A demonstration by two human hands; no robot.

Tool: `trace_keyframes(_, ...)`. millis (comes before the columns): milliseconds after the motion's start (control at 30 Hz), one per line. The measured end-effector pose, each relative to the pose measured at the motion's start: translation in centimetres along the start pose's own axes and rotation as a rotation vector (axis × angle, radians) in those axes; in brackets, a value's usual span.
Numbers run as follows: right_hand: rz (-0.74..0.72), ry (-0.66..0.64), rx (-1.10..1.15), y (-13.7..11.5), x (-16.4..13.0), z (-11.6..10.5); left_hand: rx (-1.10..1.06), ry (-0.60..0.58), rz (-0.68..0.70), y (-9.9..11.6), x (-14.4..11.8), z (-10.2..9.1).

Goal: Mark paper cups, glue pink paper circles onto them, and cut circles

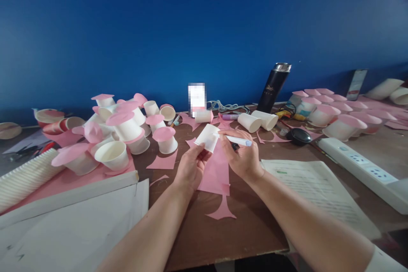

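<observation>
Place: a craft workroom — blue wall behind
Signs: paper cups [114,155] and pink paper cut-outs [216,174] cover the brown surface [223,238]
Right edge: power strip [363,170]

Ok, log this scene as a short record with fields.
left hand: holds a white paper cup on its side
right hand: holds a glue stick, tip at the cup
under hands: pink paper on a brown table
left side: pile of cups with pink lids
right side: power strip, printed sheet
back: black flask

Table: brown desk [242,238]
On it: paper cups [127,131], pink paper [218,170], power strip [360,168], flask [274,87], printed sheet [318,187]
</observation>
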State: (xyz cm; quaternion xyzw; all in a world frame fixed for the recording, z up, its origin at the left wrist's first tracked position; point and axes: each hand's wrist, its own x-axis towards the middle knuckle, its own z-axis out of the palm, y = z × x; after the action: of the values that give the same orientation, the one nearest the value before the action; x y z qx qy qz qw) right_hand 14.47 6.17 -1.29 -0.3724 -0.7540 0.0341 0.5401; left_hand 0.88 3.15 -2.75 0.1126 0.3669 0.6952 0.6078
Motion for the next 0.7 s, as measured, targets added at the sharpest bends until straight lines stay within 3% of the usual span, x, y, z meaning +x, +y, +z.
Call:
trace_keyframes(433,0.031,0.035,0.082,-0.4,0.1,-0.2,-0.039,0.032,0.012,0.4,-0.1,0.2)
trace_keyframes(567,0.201,0.074,0.301,0.3,0.1,0.2,-0.068,0.009,-0.007,0.6,-0.2,0.1)
trace_keyframes(700,0.469,0.151,0.431,2.4,0.0,1.4,-0.124,-0.006,-0.06,0.8,-0.4,0.1)
